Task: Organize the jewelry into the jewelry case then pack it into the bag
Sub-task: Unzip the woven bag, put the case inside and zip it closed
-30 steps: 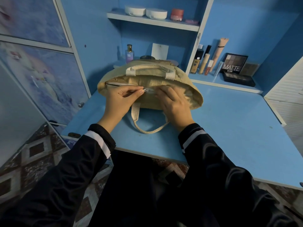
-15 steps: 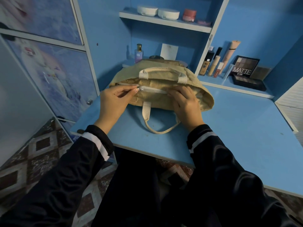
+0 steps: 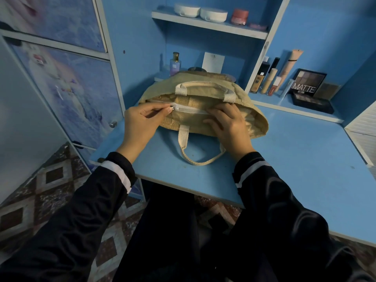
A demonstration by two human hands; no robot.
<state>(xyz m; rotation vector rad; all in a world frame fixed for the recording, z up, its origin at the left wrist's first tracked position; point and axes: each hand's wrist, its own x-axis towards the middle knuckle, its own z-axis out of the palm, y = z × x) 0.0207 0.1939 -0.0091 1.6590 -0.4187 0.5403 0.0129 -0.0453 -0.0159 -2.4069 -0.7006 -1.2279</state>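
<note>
A beige woven bag (image 3: 205, 92) with cream handles lies on the blue desk (image 3: 295, 159). Its white zipper (image 3: 190, 109) runs across the top and is zipped between my two hands. My left hand (image 3: 142, 123) pinches the zipper pull (image 3: 173, 108) at the bag's left side. My right hand (image 3: 227, 125) rests on the bag's near side, fingers pressing the fabric beside the zipper. The jewelry case is hidden from view.
Behind the bag stand a perfume bottle (image 3: 175, 65) and a white card (image 3: 213, 62). Makeup tubes (image 3: 270, 80) and a MATTE palette (image 3: 307, 84) fill the right shelf. White round boxes (image 3: 200, 12) sit on the upper shelf. A cabinet door (image 3: 67, 88) is at left.
My left hand has drawn the zipper pull leftward along the bag, so more of the zipper is zipped. My right hand has stayed on the bag. The camera view has shifted a little.
</note>
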